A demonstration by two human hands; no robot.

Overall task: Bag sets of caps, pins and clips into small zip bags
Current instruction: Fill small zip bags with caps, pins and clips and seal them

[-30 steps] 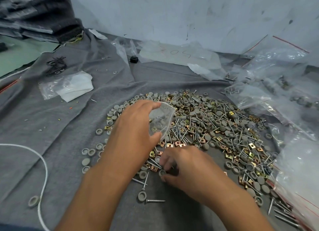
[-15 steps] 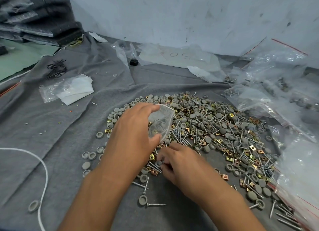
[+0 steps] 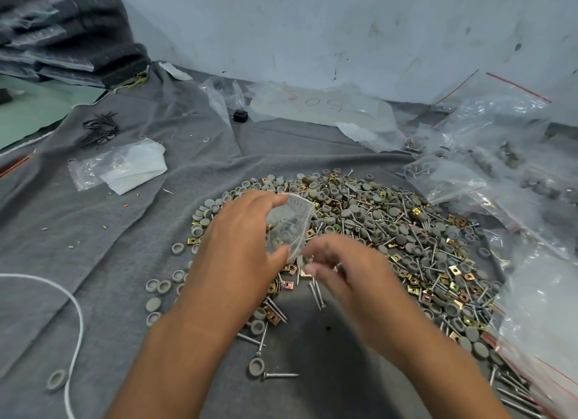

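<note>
We've got the left hand [image 3: 240, 246] pinching a small clear zip bag [image 3: 289, 224] between thumb and fingers, mouth up, above the pile of caps, pins and clips [image 3: 391, 231]. Right hand [image 3: 347, 271] sits just right of the bag's lower edge, blurred. Fingers curled; can't tell if they hold anything.

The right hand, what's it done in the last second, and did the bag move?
The right hand rose from the pile up to the mouth of the small zip bag, its fingers blurred. The left hand holds the bag as before.
</note>
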